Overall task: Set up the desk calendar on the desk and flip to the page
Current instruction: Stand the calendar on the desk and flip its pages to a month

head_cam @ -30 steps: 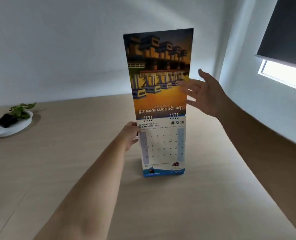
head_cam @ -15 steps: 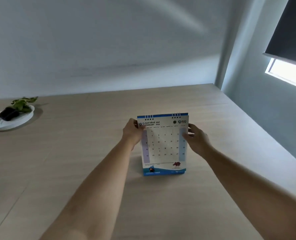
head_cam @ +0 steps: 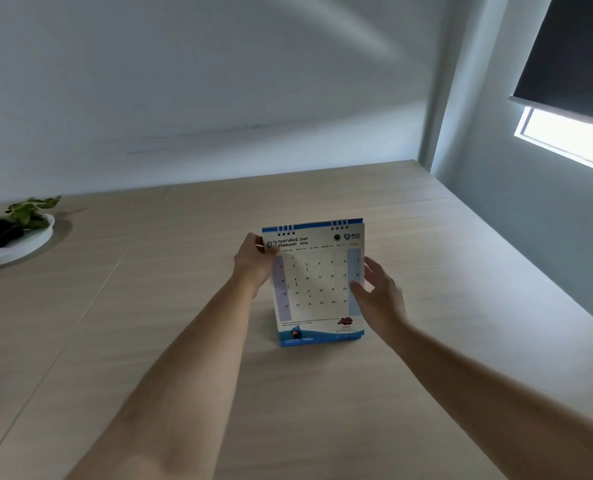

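A desk calendar (head_cam: 317,284) stands upright on the pale wooden desk (head_cam: 444,271), near its middle, leaning back on its base with the February 2026 page facing the camera. Blue spiral rings run along its top edge, and a blue band crosses the foot of the page, where the base meets the wood.

The left hand (head_cam: 253,263) grips the calendar's upper left corner: the thumb lies over the front of the page beside the big month number, and the other fingers are hidden behind the card, so the hand is pinching that corner between thumb and fingers. The right hand (head_cam: 380,294) is at the calendar's right edge with its fingers spread and loose (one fingertip overlaps the blue weekend column, though whether it presses on the paper or only hovers in front I cannot tell). It clasps nothing.

Far off at the desk's left side, well apart from the calendar, sits a white dish (head_cam: 18,249) holding a small green leafy plant (head_cam: 28,211) in dark soil. A dark roller blind (head_cam: 572,53) covers most of the window (head_cam: 572,140) on the right wall.
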`<action>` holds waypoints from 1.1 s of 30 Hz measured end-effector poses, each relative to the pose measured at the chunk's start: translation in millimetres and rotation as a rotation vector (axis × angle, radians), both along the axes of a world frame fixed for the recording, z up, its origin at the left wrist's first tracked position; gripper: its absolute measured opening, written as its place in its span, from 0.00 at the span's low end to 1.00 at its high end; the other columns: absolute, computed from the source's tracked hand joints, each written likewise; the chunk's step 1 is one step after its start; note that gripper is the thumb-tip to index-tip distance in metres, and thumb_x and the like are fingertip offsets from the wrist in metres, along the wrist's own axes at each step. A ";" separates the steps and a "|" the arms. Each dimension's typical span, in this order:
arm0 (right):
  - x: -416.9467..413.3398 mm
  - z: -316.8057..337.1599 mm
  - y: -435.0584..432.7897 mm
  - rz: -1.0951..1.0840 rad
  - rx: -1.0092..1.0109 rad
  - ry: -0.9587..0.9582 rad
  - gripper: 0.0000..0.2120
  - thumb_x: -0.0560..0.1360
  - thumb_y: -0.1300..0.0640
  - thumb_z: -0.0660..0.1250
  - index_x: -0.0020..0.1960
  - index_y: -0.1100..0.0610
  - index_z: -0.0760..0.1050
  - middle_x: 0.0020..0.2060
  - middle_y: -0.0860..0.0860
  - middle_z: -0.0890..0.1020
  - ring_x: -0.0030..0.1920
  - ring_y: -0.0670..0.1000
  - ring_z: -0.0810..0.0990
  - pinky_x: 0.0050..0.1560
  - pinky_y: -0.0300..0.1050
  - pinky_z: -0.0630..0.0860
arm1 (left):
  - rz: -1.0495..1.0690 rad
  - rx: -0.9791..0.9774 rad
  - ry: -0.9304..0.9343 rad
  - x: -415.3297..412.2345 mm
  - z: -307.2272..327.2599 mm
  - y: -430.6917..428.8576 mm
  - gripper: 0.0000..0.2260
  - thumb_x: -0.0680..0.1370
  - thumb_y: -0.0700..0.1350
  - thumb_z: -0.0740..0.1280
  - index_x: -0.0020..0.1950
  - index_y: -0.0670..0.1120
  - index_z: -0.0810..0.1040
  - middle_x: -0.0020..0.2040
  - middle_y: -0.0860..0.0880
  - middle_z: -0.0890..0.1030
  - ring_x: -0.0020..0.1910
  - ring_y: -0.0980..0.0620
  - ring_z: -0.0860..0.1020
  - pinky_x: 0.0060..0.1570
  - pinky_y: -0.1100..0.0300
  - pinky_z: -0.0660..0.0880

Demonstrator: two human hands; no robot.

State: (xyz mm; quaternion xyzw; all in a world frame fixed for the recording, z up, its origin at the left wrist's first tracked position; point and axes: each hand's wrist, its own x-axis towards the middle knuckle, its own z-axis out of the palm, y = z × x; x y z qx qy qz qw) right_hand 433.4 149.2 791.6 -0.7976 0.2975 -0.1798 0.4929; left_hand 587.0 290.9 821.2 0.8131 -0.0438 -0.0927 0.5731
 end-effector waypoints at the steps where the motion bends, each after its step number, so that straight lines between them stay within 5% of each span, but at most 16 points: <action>1: -0.1 1.2 1.6 0.003 0.016 0.008 0.28 0.75 0.57 0.61 0.73 0.46 0.60 0.69 0.51 0.74 0.61 0.56 0.77 0.34 0.36 0.72 | 0.005 0.000 -0.003 -0.9 0.3 -0.7 0.04 0.79 0.44 0.64 0.50 0.45 0.69 0.53 0.45 0.78 0.50 0.47 0.77 0.51 0.51 0.77; 4: -1.0 2.4 7.1 -0.013 0.056 -0.003 0.29 0.75 0.58 0.62 0.73 0.47 0.59 0.68 0.51 0.74 0.59 0.56 0.77 0.29 0.34 0.71 | 0.010 0.007 -0.007 -2.3 1.5 -1.0 0.05 0.79 0.44 0.64 0.49 0.45 0.69 0.52 0.44 0.78 0.50 0.46 0.77 0.55 0.49 0.77; 6: -0.4 4.6 6.0 -0.092 0.109 -0.042 0.26 0.74 0.57 0.64 0.71 0.51 0.63 0.62 0.52 0.79 0.53 0.53 0.78 0.38 0.42 0.76 | 0.018 0.021 -0.014 -0.9 1.7 0.0 0.05 0.79 0.44 0.65 0.49 0.45 0.70 0.54 0.44 0.78 0.51 0.45 0.77 0.58 0.47 0.77; 8: 3.1 9.3 1.5 -0.099 0.185 -0.029 0.15 0.74 0.55 0.65 0.60 0.57 0.72 0.45 0.52 0.81 0.41 0.50 0.77 0.42 0.48 0.77 | 0.009 0.032 -0.022 -0.6 2.2 2.7 0.06 0.77 0.45 0.66 0.49 0.46 0.70 0.56 0.43 0.79 0.52 0.45 0.78 0.58 0.46 0.77; 10: 2.9 18.1 -8.2 -0.053 0.305 0.016 0.10 0.75 0.53 0.66 0.43 0.60 0.76 0.34 0.53 0.76 0.32 0.50 0.72 0.34 0.45 0.72 | -0.065 -0.012 0.050 -1.9 4.6 7.4 0.10 0.76 0.50 0.68 0.50 0.46 0.72 0.57 0.44 0.80 0.50 0.48 0.79 0.52 0.49 0.79; 14: -6.7 59.4 -31.8 0.019 0.579 -0.137 0.14 0.76 0.49 0.63 0.48 0.58 0.80 0.37 0.55 0.81 0.33 0.51 0.80 0.34 0.39 0.76 | -0.281 -0.251 0.355 2.4 12.1 23.0 0.29 0.75 0.67 0.54 0.56 0.44 0.78 0.50 0.46 0.82 0.48 0.46 0.79 0.49 0.53 0.74; 19: 21.9 106.9 -41.6 0.218 0.461 -0.333 0.19 0.79 0.44 0.52 0.54 0.52 0.77 0.69 0.49 0.71 0.66 0.52 0.67 0.65 0.52 0.62 | -0.193 -0.271 0.341 -1.6 18.1 20.0 0.12 0.78 0.49 0.53 0.46 0.46 0.74 0.44 0.47 0.80 0.47 0.47 0.75 0.51 0.50 0.69; 21: 36.8 114.0 -40.3 0.254 0.358 -0.232 0.20 0.79 0.45 0.53 0.63 0.54 0.74 0.62 0.48 0.76 0.60 0.49 0.73 0.62 0.49 0.65 | -0.150 -0.224 0.303 -5.1 17.8 12.9 0.07 0.77 0.45 0.56 0.46 0.46 0.73 0.46 0.47 0.80 0.47 0.48 0.76 0.55 0.49 0.69; 23: 47.2 111.0 -38.8 0.264 0.280 -0.130 0.19 0.80 0.47 0.54 0.63 0.56 0.72 0.50 0.48 0.80 0.51 0.49 0.79 0.48 0.43 0.69 | -0.111 -0.121 0.235 -4.2 14.2 9.1 0.04 0.78 0.43 0.59 0.48 0.46 0.73 0.52 0.45 0.81 0.52 0.46 0.77 0.55 0.50 0.71; 29: 42.0 42.7 -36.7 0.051 -0.024 -0.051 0.22 0.76 0.53 0.61 0.70 0.47 0.66 0.62 0.53 0.77 0.56 0.55 0.79 0.51 0.48 0.76 | -0.154 0.252 -0.058 -7.2 -0.9 2.9 0.12 0.79 0.42 0.56 0.54 0.41 0.78 0.53 0.44 0.80 0.50 0.43 0.77 0.45 0.58 0.69; 33: 19.0 -5.5 -23.2 0.005 -0.070 -0.051 0.25 0.75 0.57 0.60 0.72 0.44 0.65 0.62 0.52 0.79 0.58 0.53 0.79 0.53 0.52 0.80 | -0.179 0.289 -0.146 -8.9 -3.2 2.6 0.13 0.80 0.42 0.54 0.54 0.40 0.76 0.50 0.47 0.78 0.48 0.48 0.74 0.37 0.60 0.68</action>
